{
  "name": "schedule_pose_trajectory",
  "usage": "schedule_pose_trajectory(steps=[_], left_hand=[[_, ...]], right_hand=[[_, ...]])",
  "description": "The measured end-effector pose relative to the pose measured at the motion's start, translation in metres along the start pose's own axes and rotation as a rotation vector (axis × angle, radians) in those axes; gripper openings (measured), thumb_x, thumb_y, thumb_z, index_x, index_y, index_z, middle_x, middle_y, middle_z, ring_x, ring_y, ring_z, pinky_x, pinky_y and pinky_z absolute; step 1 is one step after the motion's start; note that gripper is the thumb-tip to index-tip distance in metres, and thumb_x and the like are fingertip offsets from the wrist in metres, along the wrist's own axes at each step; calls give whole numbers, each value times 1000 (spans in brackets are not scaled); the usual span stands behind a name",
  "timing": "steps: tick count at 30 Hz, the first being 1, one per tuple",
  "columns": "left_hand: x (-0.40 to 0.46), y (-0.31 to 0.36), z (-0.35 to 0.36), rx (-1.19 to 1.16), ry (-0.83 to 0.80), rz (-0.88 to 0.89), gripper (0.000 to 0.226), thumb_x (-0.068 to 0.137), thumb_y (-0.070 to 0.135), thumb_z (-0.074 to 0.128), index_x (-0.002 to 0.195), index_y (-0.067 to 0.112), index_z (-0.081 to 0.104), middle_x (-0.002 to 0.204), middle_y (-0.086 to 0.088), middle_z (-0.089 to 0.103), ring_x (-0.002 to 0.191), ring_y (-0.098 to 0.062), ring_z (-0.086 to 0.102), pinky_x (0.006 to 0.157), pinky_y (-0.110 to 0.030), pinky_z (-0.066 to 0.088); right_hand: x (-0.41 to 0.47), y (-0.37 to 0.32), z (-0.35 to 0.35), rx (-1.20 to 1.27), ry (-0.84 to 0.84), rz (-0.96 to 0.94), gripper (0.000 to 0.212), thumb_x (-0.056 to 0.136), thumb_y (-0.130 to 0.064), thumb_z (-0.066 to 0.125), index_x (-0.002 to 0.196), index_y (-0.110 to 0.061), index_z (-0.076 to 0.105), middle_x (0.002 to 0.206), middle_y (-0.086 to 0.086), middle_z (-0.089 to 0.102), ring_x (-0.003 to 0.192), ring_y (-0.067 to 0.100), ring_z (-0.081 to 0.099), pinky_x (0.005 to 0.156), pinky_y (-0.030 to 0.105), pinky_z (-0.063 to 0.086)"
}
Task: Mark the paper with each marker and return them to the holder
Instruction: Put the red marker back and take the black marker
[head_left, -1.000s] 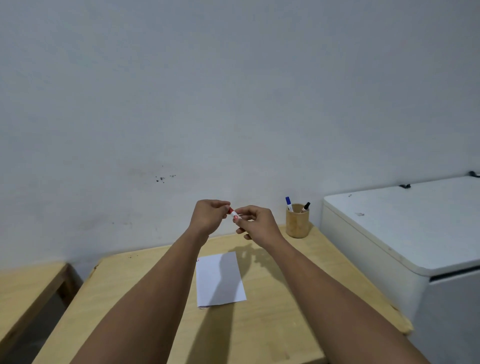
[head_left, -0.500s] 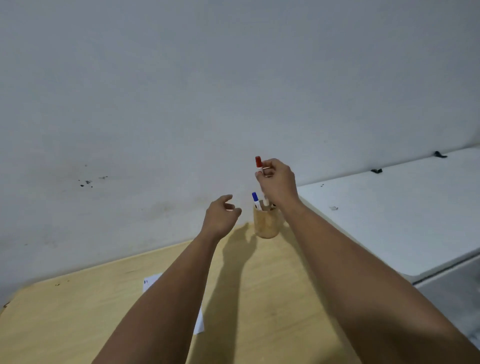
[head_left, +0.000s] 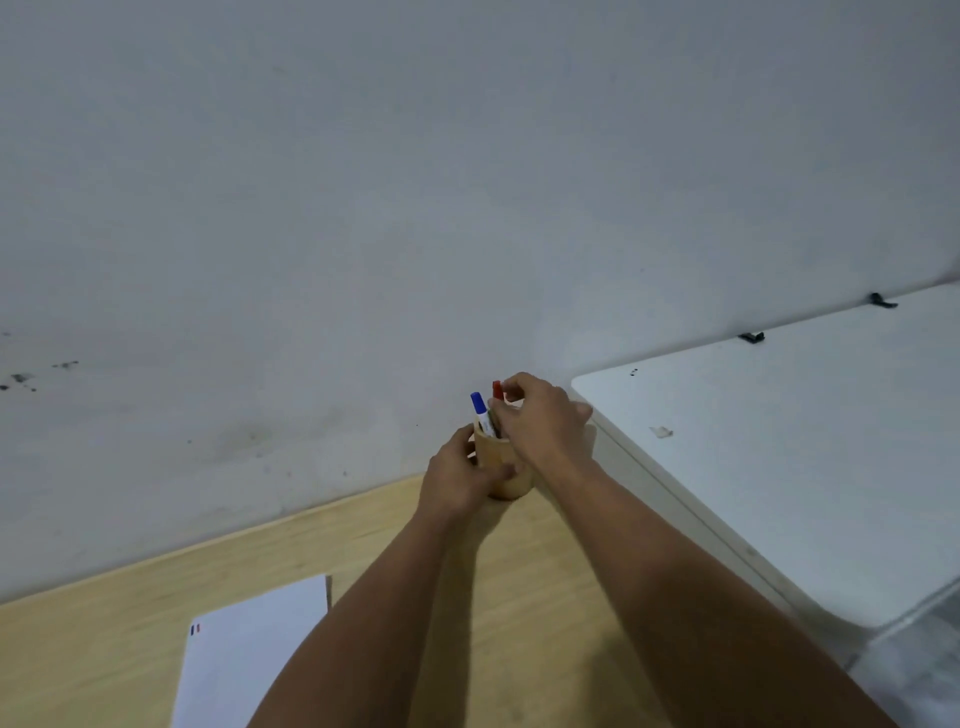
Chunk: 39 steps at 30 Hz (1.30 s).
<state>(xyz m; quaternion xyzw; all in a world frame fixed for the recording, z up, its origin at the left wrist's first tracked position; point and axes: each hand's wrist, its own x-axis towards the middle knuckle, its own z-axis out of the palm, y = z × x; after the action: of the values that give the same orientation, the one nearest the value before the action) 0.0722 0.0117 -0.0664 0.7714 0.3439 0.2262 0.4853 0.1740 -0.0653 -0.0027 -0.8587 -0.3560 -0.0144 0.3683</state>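
A round wooden holder (head_left: 503, 462) stands at the back of the wooden table (head_left: 545, 582), close to the wall. My left hand (head_left: 454, 480) wraps its left side. My right hand (head_left: 545, 421) is over the holder's mouth, fingers pinched on the red-capped marker (head_left: 497, 389), whose lower part is down in the holder. A blue-capped marker (head_left: 479, 408) stands in the holder beside it. A dark marker is barely visible behind my fingers. The white paper (head_left: 249, 660) lies at the lower left, with small blue and red marks (head_left: 195, 629) near its top corner.
A white wall rises right behind the table. A white cabinet top (head_left: 779, 457) sits close on the right of the holder, with two small black clips at its far edge.
My right hand has lowered the red marker from above the holder into it. My left hand has moved right and closed on the holder's side. My view has shifted, so the paper sits lower left.
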Motion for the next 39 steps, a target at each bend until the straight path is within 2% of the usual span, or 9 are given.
schedule_pose_trajectory(steps=[4,7,9,14,20,26,31,34,39], left_hand=[[-7,2,2,-25,40,-1,54,78,25,88,117,39,53,95,29,62,80,14,61,54,-3,45],[-6,3,1,11,33,-7,58,79,26,88,128,31,57,105,19,66,86,8,63,58,-4,47],[-6,6,-2,61,21,-5,69,78,32,88,139,27,55,124,7,70,102,-8,68,76,-16,53],[-20,22,-23,202,12,-19,97,77,40,87,157,19,36,153,-6,53,136,-25,53,105,-39,48],[-48,40,-73,241,121,8,74,84,49,77,148,20,50,142,-7,62,125,-22,62,99,-39,52],[-96,59,-143,268,217,59,54,89,46,72,134,18,64,129,-5,70,116,-21,66,98,-40,53],[-143,67,-204,273,323,71,44,93,42,67,129,17,68,122,-4,73,116,-24,66,100,-37,51],[-175,56,-238,267,375,63,41,94,42,66,126,17,71,121,-3,73,117,-22,66,100,-34,50],[-211,30,-285,229,430,34,37,96,47,59,110,17,75,107,-3,76,107,-24,70,97,-41,54]], right_hand=[[0,9,-9,-230,-35,9,47,95,-64,57,125,-32,75,128,-2,68,120,25,63,105,51,38],[-1,9,-18,-355,-95,7,44,93,-65,55,106,-29,77,108,-5,71,107,24,68,103,53,38],[0,7,-23,-343,-129,10,32,96,-55,60,100,-27,75,99,-6,74,100,23,69,100,49,36],[5,-11,-44,-167,-37,37,22,96,-42,65,97,-22,75,93,-4,74,91,24,66,91,44,35],[-1,-56,-83,121,59,35,25,88,-35,71,81,-11,74,77,5,77,76,28,72,82,42,57],[-46,-112,-96,506,-61,-26,24,87,-19,85,71,-4,74,67,0,68,65,17,59,65,30,47],[-96,-150,-67,660,-130,-57,28,96,-26,79,72,-12,75,75,7,74,71,20,62,71,29,54],[-139,-176,-43,853,-266,-37,22,105,-23,68,88,-8,67,100,24,79,74,23,73,52,9,51],[-186,-204,9,870,-538,26,23,107,-30,62,115,-12,75,80,4,53,56,16,49,56,25,45]])
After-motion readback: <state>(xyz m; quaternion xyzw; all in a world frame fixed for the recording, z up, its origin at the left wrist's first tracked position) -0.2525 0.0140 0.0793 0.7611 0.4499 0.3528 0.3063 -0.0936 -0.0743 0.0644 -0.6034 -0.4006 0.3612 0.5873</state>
